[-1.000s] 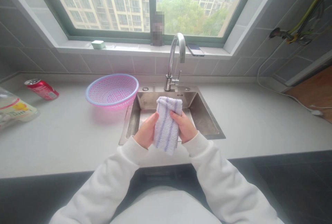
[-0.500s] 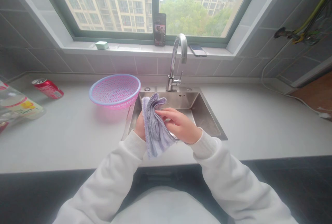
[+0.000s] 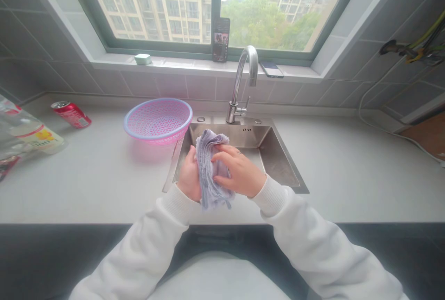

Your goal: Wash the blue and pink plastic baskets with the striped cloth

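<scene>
Pale kitchen worktop (image 3: 104, 175) is seen below a wide window (image 3: 174, 3), with a steel sink (image 3: 281, 161) set into it and a pink basket (image 3: 158, 119) just beside its left rim. Over the basin a striped cloth (image 3: 208, 177) is held in bunched folds, gripped from behind by the left hand (image 3: 189, 177) and by the right hand (image 3: 241, 177), its fingers curled against the front. Folding seems to be in hand; a neater fold would call for the layers to be pressed flat together.

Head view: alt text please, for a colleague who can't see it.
The left hand and right hand press a folded striped cloth between them above a steel sink. A pink basket sits on the white counter left of the sink, and a red can lies farther left.
</scene>
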{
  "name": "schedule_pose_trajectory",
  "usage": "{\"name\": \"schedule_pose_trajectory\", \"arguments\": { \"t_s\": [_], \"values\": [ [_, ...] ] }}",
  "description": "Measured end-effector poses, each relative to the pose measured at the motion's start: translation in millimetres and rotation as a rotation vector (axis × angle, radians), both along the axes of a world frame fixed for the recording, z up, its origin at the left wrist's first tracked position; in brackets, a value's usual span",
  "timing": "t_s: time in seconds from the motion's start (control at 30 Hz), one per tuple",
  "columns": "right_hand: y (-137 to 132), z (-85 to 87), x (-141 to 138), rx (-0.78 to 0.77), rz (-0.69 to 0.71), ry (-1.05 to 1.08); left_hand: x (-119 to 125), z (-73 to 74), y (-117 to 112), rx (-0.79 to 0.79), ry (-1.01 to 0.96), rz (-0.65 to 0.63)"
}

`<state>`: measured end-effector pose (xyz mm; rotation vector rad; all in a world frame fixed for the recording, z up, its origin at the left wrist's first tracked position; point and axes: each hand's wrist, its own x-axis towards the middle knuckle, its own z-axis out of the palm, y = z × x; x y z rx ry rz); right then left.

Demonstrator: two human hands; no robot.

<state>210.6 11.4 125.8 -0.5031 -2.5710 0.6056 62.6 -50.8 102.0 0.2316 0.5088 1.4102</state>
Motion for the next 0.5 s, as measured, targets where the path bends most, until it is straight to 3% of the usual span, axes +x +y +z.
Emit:
{"name": "schedule_pose_trajectory", "arguments": {
  "t_s": [0.17, 0.4, 0.5],
  "values": [
    [9, 11.3, 2, -0.007, 0.048, -0.049, -3, -3.3, -18, -0.029, 0.165, -0.079],
    [52, 37.3, -6, -0.38, 0.103, -0.023, -5, -13.8, -16, -0.05, 0.383, -0.136],
    [52, 44.0, -14, -0.351, 0.129, -0.158, -5, -18.1, -9, -0.037, 0.425, -0.127]
  ]
}}
